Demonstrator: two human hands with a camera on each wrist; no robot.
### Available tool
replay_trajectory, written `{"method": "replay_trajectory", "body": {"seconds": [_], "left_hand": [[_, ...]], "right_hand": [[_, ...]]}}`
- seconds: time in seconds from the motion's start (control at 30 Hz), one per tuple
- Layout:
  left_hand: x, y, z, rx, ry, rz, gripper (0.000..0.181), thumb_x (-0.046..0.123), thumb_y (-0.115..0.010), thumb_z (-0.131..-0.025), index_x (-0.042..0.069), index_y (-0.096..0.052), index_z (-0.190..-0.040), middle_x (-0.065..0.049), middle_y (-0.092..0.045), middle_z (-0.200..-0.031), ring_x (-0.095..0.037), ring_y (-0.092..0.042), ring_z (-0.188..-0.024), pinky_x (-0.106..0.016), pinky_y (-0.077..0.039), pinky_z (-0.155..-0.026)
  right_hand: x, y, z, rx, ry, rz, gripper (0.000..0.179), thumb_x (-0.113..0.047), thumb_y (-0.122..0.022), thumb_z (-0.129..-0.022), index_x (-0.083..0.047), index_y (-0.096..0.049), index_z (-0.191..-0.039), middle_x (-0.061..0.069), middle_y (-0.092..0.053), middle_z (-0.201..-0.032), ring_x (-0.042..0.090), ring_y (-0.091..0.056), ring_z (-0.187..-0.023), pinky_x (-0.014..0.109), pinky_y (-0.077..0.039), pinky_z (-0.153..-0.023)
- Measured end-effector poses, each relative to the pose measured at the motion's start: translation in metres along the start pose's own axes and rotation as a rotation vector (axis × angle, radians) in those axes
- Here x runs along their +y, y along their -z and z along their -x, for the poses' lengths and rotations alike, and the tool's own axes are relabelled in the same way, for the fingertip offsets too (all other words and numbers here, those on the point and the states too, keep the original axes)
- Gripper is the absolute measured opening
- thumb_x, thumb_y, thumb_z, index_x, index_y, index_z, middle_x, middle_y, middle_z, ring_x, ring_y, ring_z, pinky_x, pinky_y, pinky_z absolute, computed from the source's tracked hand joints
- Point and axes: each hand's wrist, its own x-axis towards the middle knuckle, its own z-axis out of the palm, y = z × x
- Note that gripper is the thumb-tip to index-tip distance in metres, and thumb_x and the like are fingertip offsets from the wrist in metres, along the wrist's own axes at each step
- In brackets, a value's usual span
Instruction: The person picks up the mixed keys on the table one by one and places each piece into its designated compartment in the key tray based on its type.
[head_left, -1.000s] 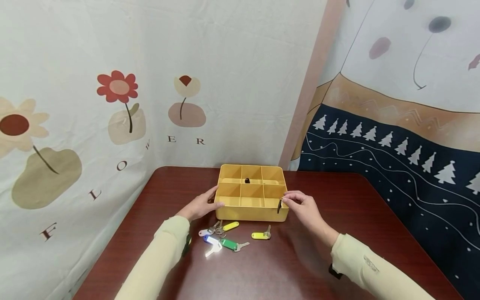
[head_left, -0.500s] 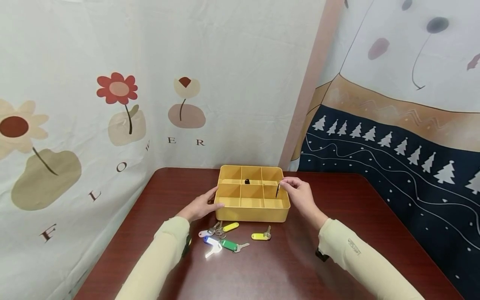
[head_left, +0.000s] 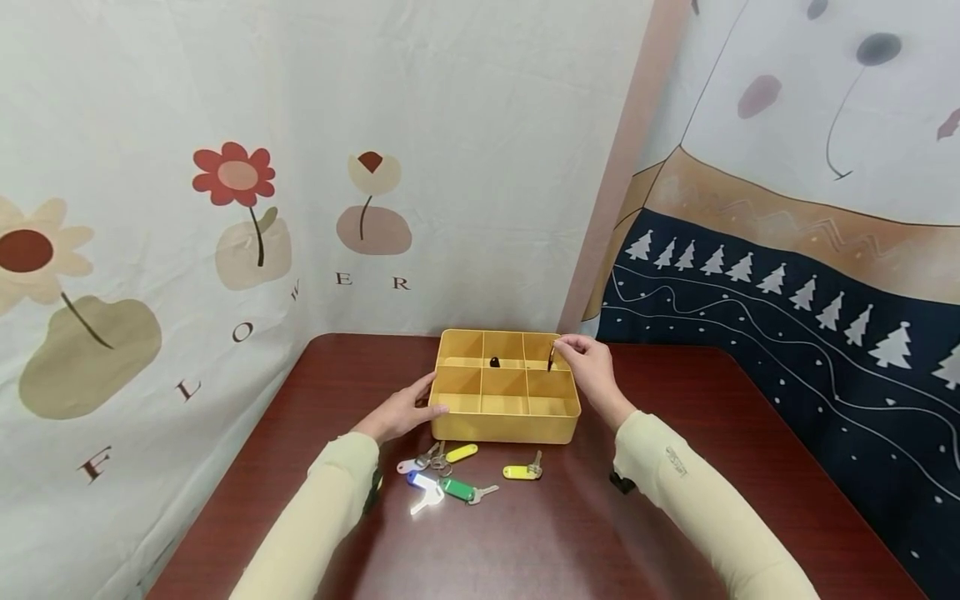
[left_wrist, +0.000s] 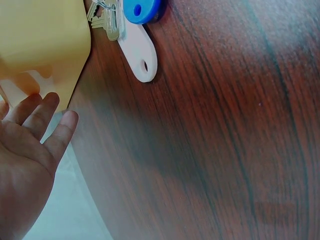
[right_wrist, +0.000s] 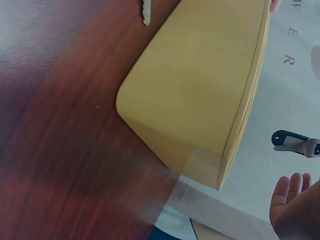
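One black-tagged key (head_left: pixel 551 357), pinched in the right hand (head_left: pixel 589 367), over the back-right compartment (head_left: pixel 536 348) of one yellow six-compartment box (head_left: pixel 504 428); apparent step, placement; next move calls for lowering, then release. One left hand (head_left: pixel 400 412), fingers straight and spread, against box's left side. Five key tags, one a green tag (head_left: pixel 458 490), on desk (head_left: pixel 630 508). Unclear: key's height over divider; black item (head_left: pixel 494 362), back-middle. Right-wrist view: pinch cut off.
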Motion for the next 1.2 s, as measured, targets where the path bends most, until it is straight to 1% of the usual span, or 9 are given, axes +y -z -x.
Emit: {"method": "replay_trajectory", "body": {"seconds": [0.17,0.4,0.57,0.67,0.77,0.9,1.0,1.2], "left_hand": [[-0.001,0.001,0.002,0.002,0.000,0.005,0.085,0.037,-0.069,-0.094,0.012,-0.019,-0.159,-0.024,-0.033,-0.155,-0.038,-0.032,-0.142,-0.054,-0.029,-0.112],[-0.002,0.000,0.002,0.002,-0.011,-0.004,0.084,0.036,-0.068,-0.095,0.011,-0.020,-0.159,-0.024,-0.035,-0.154,-0.038,-0.033,-0.141,-0.054,-0.030,-0.112],[-0.005,-0.001,0.002,0.011,-0.014,-0.011,0.086,0.038,-0.068,-0.094,0.010,-0.020,-0.159,-0.024,-0.037,-0.153,-0.037,-0.035,-0.141,-0.053,-0.029,-0.112],[-0.006,0.000,0.002,0.013,-0.021,-0.002,0.085,0.036,-0.068,-0.095,0.009,-0.020,-0.159,-0.025,-0.037,-0.152,-0.037,-0.035,-0.141,-0.054,-0.029,-0.112],[-0.006,0.000,0.002,0.013,-0.023,0.008,0.084,0.034,-0.068,-0.095,0.010,-0.020,-0.159,-0.025,-0.037,-0.153,-0.037,-0.036,-0.140,-0.053,-0.030,-0.112],[-0.005,-0.001,0.003,0.016,-0.002,0.008,0.083,0.034,-0.068,-0.095,0.012,-0.020,-0.159,-0.023,-0.036,-0.153,-0.036,-0.035,-0.141,-0.054,-0.030,-0.112],[-0.003,-0.001,0.003,0.019,0.013,0.005,0.082,0.034,-0.068,-0.095,0.014,-0.021,-0.159,-0.021,-0.037,-0.154,-0.036,-0.035,-0.141,-0.054,-0.029,-0.112],[-0.001,-0.001,0.003,0.016,-0.013,-0.016,0.081,0.034,-0.068,-0.095,0.010,-0.022,-0.159,-0.024,-0.038,-0.152,-0.038,-0.038,-0.139,-0.054,-0.031,-0.111]], "right_hand": [[-0.004,-0.010,-0.011,0.005,-0.001,-0.008,0.026,-0.028,-0.069,-0.094,-0.004,-0.075,-0.103,0.011,-0.069,-0.104,0.021,-0.055,-0.093,0.031,-0.048,-0.079],[-0.011,-0.024,-0.021,0.037,0.008,0.013,0.025,-0.025,-0.069,-0.093,-0.002,-0.075,-0.102,0.013,-0.070,-0.106,0.021,-0.058,-0.094,0.033,-0.048,-0.084],[-0.012,-0.034,-0.028,0.049,-0.031,-0.037,0.027,-0.026,-0.068,-0.093,-0.002,-0.075,-0.104,0.013,-0.070,-0.104,0.023,-0.056,-0.093,0.035,-0.048,-0.085],[-0.012,-0.039,-0.032,0.059,-0.050,-0.049,0.028,-0.026,-0.068,-0.093,-0.002,-0.075,-0.105,0.013,-0.069,-0.103,0.024,-0.056,-0.093,0.036,-0.047,-0.085],[-0.012,-0.043,-0.034,0.059,-0.060,-0.044,0.028,-0.026,-0.067,-0.094,-0.002,-0.074,-0.106,0.013,-0.069,-0.103,0.023,-0.056,-0.093,0.036,-0.047,-0.083],[-0.013,-0.048,-0.034,0.049,-0.074,-0.052,0.026,-0.024,-0.067,-0.095,-0.002,-0.074,-0.106,0.013,-0.068,-0.103,0.024,-0.055,-0.092,0.035,-0.046,-0.081],[-0.013,-0.052,-0.036,0.040,-0.073,-0.063,0.025,-0.023,-0.067,-0.095,-0.001,-0.074,-0.106,0.014,-0.068,-0.105,0.024,-0.055,-0.093,0.036,-0.047,-0.082],[-0.011,-0.059,-0.042,0.048,-0.067,-0.057,0.026,-0.023,-0.067,-0.093,-0.001,-0.074,-0.106,0.015,-0.068,-0.107,0.025,-0.057,-0.097,0.038,-0.047,-0.086]]}}
